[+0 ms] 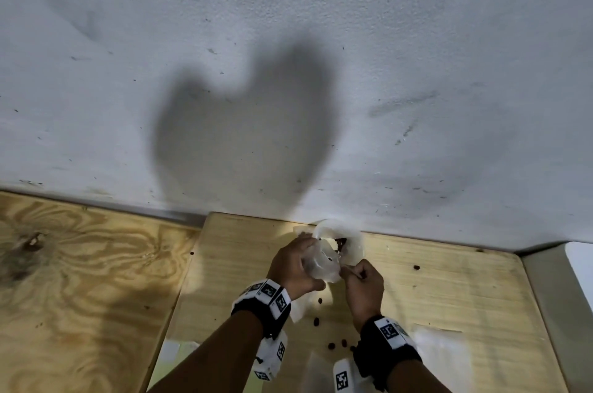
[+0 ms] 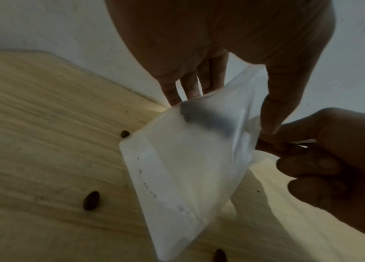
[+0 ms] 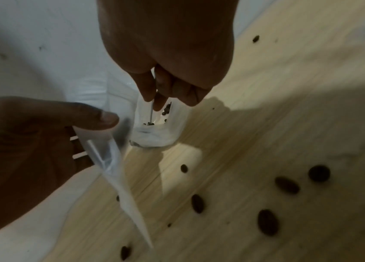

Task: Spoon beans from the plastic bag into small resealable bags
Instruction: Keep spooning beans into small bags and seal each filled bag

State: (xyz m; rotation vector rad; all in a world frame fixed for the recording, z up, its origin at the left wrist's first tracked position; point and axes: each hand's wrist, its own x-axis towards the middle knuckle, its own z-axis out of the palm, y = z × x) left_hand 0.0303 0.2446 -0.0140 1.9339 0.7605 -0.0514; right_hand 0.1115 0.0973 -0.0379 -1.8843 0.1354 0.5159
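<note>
Where the wooden counter [image 1: 449,296] meets the white wall [image 1: 288,39], both hands work over the bags.
Left hand [image 1: 295,264]: thumb and fingers pinch the small bag [image 2: 190,159] near its top, holding it clear of the counter, tilted.
Small bag: translucent, a dark patch showing through its upper part; whether that is beans cannot be told.
Right hand [image 1: 364,288]: fingers curled round a thin metal spoon handle [image 3: 152,106], just beside the small bag.
Spoon bowl: hidden; the handle reaches down into the plastic bag.
Plastic bag [image 1: 349,245]: open, against the wall, beyond the hands; dark beans [image 3: 166,109] inside.
Loose beans [image 3: 266,221]: scattered on the counter near and behind the hands.
Wrists: black bands with printed marker tags [image 1: 272,293].
</note>
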